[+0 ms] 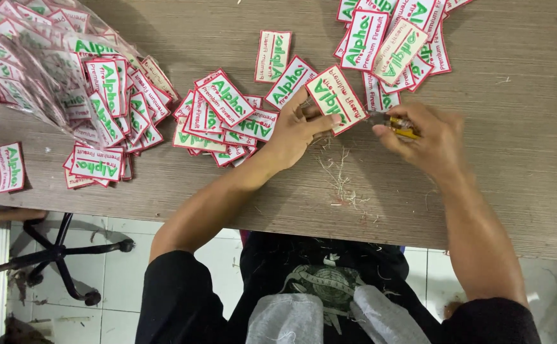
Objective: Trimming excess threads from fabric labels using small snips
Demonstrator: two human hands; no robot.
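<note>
Left hand (294,130) pinching embroidered patch (336,99) mid-surface; right hand (428,137) clamped round yellow snips (401,127). Risk: nicking the border stitching or a fingertip.

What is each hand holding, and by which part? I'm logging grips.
Left hand pinches a patch by its lower edge. Right hand wraps a yellow-handled tool around its handle.
</note>
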